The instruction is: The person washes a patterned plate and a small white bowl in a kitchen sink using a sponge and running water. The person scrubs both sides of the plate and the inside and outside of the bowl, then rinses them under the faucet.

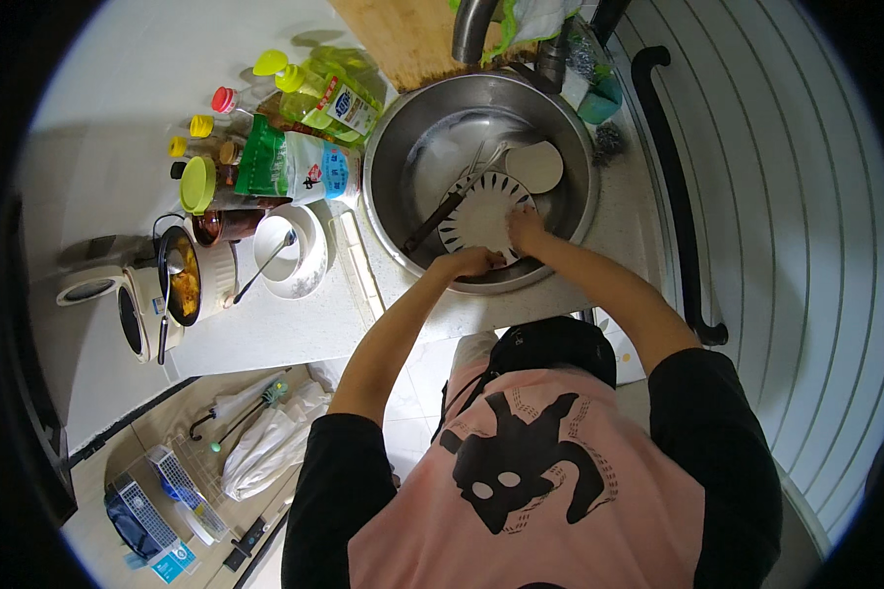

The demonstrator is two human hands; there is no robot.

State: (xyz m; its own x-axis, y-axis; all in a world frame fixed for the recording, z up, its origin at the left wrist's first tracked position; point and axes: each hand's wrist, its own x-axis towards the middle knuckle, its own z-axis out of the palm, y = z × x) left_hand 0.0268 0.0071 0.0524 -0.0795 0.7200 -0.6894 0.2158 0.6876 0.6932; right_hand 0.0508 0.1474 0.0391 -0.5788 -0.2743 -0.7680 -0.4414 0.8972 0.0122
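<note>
In the round stainless steel sink (395,213) lies a white plate (484,213) with dark petal marks around its rim. My left hand (475,261) grips the plate's near edge. Curled fingers of my right hand (524,230) touch the plate's right side; whether they grip the rim or hold something small is hidden. A dark-handled utensil (442,215) lies across the plate's left part, its metal end towards the back of the sink. Beyond the plate, a small white dish (535,168) rests by the sink's right wall.
A dark faucet (474,33) overhangs the sink, before a wooden cutting board (398,37). Left of the sink are a dish-soap bottle (339,103), a green-and-white bag (295,162), several jars, stacked white bowls (315,254) and a pot of food (185,283). A black handle (674,191) runs along the right.
</note>
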